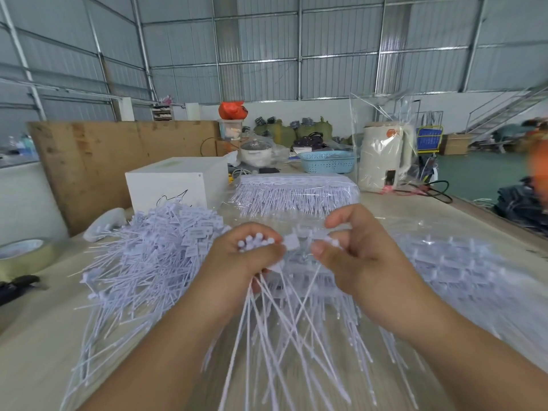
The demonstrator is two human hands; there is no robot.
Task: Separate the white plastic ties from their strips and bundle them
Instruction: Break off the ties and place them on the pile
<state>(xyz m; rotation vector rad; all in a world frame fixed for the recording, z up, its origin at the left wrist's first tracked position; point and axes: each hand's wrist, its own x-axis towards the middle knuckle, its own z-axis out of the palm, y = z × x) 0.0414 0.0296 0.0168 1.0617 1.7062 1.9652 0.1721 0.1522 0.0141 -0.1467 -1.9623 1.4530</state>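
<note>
My left hand [246,259] grips a bunch of loose white plastic ties [267,321] by their heads, with the thin tails fanning down toward me. My right hand [353,250] pinches the head of one tie [329,241] just right of the bunch, above a strip of joined ties [305,277] lying on the table. A large heap of separated ties [154,253] lies to the left. More strips of ties [462,271] lie spread out to the right, blurred.
A wrapped pack of tie strips [296,191] lies behind my hands. A white box [175,185], a blue basket [326,161] and a bagged white kettle [385,158] stand further back. A tape roll [23,253] sits at the left table edge by a wooden board [103,161].
</note>
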